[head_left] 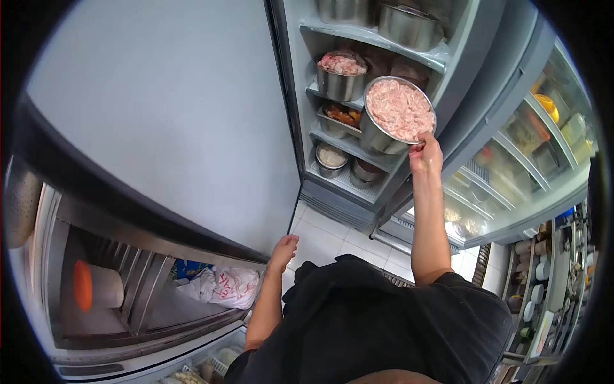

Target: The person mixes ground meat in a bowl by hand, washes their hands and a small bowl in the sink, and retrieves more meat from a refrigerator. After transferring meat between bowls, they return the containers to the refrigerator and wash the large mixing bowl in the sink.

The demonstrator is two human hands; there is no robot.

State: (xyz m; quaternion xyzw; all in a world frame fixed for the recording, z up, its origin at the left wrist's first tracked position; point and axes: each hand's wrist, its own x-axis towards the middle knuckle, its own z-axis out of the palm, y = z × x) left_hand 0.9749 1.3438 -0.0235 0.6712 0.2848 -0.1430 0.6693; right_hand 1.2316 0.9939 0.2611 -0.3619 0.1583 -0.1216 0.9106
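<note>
Your right hand (425, 153) grips the meat pot (378, 136) by its rim, between one and two o'clock; your left hand (283, 252) (seven o'clock) appears empty, loosely curled. Support the base; keep level.

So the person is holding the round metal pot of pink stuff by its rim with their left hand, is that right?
Not the left hand: the head view shows the right hand holding the round metal pot of pink stuff by its rim.

An orange-ended container (102, 286) sits at eight o'clock, a white bag (224, 286) with red lettering at seven, a crowded rack (526, 288) at four.
</note>
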